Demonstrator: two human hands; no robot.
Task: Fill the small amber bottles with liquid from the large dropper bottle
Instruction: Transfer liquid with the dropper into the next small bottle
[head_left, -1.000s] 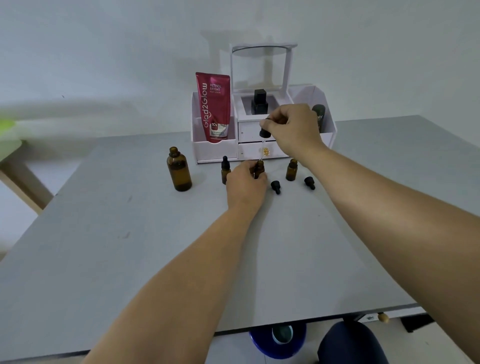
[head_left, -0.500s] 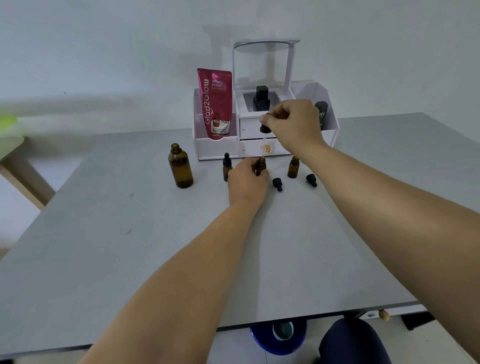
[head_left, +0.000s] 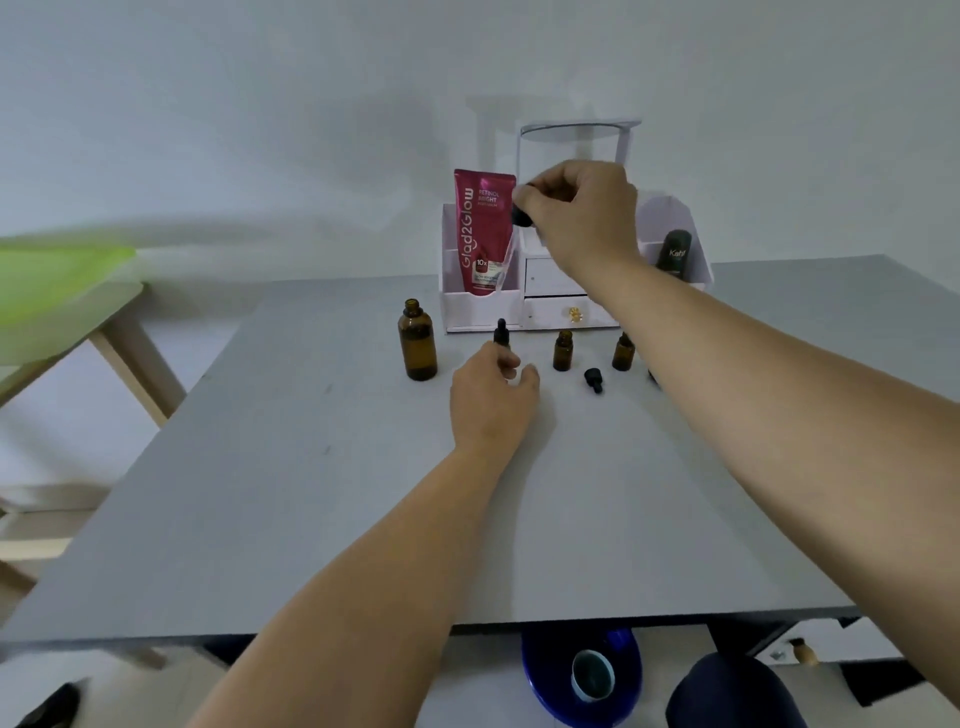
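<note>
Your right hand (head_left: 576, 218) is holding the black dropper cap (head_left: 521, 217) in a tight fingertip grip, raised in front of the white organizer (head_left: 480, 312) and the red tube (head_left: 482, 231) standing in it, while the large dropper bottle (head_left: 417, 340) is standing open and upright on the counter (head_left: 311, 493), well below and to the left of that hand. Your left hand (head_left: 491, 400) is hovering low over the counter with a loose, half-open grip holding nothing, its fingertips (head_left: 511, 359) just beside the capped small bottle (head_left: 502, 332). Two open small amber bottles (head_left: 562, 352) (head_left: 623, 352) are standing to the right, with a loose black cap (head_left: 594, 379) lying between them, slightly nearer you.
</note>
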